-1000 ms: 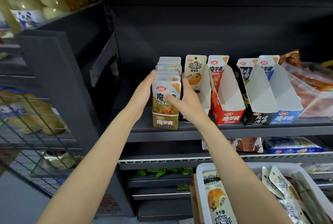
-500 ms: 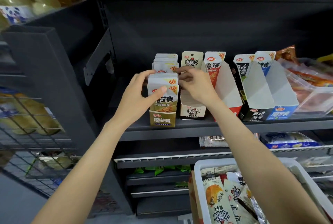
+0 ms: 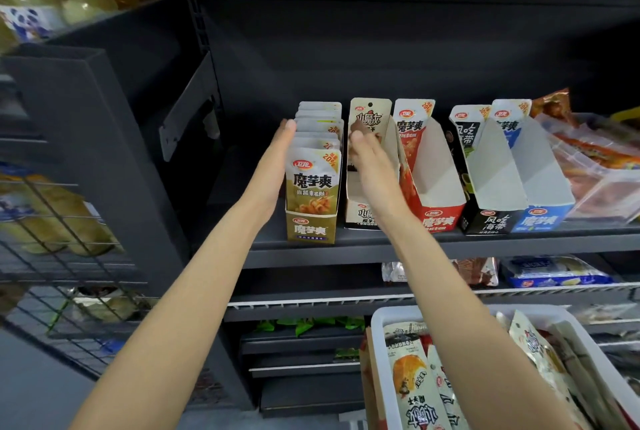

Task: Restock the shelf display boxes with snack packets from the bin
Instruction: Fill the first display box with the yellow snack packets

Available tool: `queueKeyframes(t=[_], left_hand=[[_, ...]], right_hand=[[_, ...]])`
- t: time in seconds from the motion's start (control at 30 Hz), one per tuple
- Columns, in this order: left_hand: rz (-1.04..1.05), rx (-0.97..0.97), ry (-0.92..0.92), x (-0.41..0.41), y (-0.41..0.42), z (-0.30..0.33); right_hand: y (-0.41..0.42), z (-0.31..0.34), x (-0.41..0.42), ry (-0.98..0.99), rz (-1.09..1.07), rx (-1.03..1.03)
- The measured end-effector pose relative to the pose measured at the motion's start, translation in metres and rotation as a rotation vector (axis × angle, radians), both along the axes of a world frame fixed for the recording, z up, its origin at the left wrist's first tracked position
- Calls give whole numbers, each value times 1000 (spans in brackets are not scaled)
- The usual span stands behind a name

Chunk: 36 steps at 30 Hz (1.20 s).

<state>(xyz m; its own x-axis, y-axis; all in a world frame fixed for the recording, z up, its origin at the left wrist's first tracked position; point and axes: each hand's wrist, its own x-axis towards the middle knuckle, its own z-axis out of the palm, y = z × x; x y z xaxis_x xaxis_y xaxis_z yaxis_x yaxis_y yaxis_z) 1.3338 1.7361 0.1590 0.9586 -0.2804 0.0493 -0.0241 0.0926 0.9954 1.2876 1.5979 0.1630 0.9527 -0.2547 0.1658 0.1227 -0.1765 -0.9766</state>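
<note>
On the dark shelf [image 3: 381,242] a gold display box [image 3: 311,230] stands packed with several gold-and-white snack packets [image 3: 313,180]. My left hand [image 3: 277,166] lies flat against that box's left side, fingers straight. To its right a cream display box [image 3: 360,218] holds one cream packet [image 3: 370,116] upright at its back. My right hand [image 3: 370,159] reaches into this box, its fingertips at the packet's lower part. The white bin [image 3: 379,318] at the bottom right holds several cream packets [image 3: 408,370].
A red box [image 3: 443,220], a black box [image 3: 488,221] and a blue box [image 3: 540,220] stand in a row further right, each holding few packets. Clear trays of snacks [image 3: 595,166] fill the shelf's right end. A wire rack [image 3: 52,239] with bags stands to the left.
My left hand slid from the front packet's top to the gold box's left side. My right hand left the gold packets and went into the cream box.
</note>
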Motion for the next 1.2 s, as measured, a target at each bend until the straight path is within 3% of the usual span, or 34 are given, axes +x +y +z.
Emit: queueKeyframes(t=[0.23,0.37,0.43,0.5,0.57,0.63,0.77,0.9,1.0,1.2], left_hand=[[-32,-197,1,-8,1,-10],[69,24,-213,-15,11,-12],[78,105,-332,-18,17,-15],[86,184,-444,-20,23,-15],[117,258,-512,-18,26,-15],[156,309,-539,-17,26,-13],[187,365,-554,-15,22,-11],[174,347,-544,-15,23,-12],[157,345,-542,-15,24,-12],[159,346,-519,-14,23,-10]], right_hand=[[34,-16,-6,-82,191,161],[14,-17,-4,-120,132,315],[-5,-13,1,-165,-24,158],[-23,-9,14,-227,-118,-274],[-32,-4,29,-210,-94,-693],[-34,2,40,-171,-52,-876],[-28,7,50,-145,-31,-995],[-31,12,50,-255,-116,-1064],[-30,13,50,-186,-62,-1239],[-30,21,53,-90,99,-1101]])
